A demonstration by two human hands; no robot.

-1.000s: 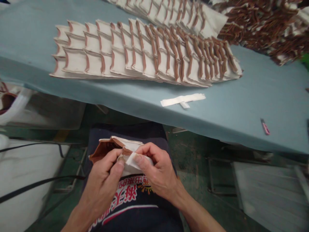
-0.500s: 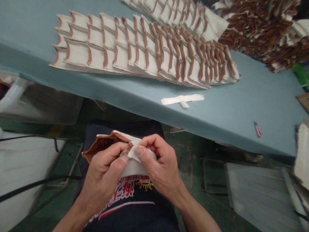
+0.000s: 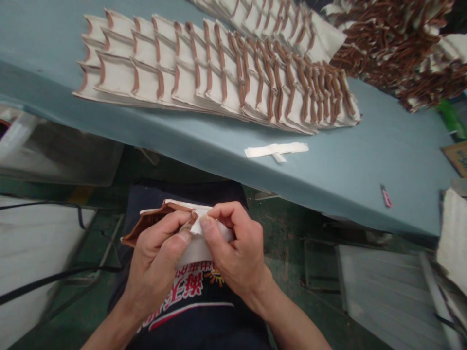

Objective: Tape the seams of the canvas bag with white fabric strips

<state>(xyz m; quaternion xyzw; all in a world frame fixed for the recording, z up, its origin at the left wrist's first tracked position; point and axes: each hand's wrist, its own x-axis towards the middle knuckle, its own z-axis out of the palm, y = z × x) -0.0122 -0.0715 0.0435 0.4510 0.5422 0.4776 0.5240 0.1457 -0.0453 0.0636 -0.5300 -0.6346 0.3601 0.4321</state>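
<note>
Over my lap, both hands grip a folded piece of white fabric with brown leather trim (image 3: 153, 222). My left hand (image 3: 155, 265) is closed on its near edge, thumb pressed against the white part. My right hand (image 3: 235, 253) is closed too, pinching a small white paper strip (image 3: 199, 228) against the piece between thumb and forefinger. The piece's right half is hidden under my fingers.
A blue-covered table (image 3: 365, 155) runs across in front of me. On it lies a long overlapping row of the same white and brown pieces (image 3: 215, 78), a loose heap (image 3: 394, 43) at the far right, a white strip (image 3: 276, 149) and a small pink object (image 3: 385, 196).
The view has shifted slightly, so my hands sit a little higher and further left. My fingers have closed tighter on the white strip and the piece; the table items lie unmoved.
</note>
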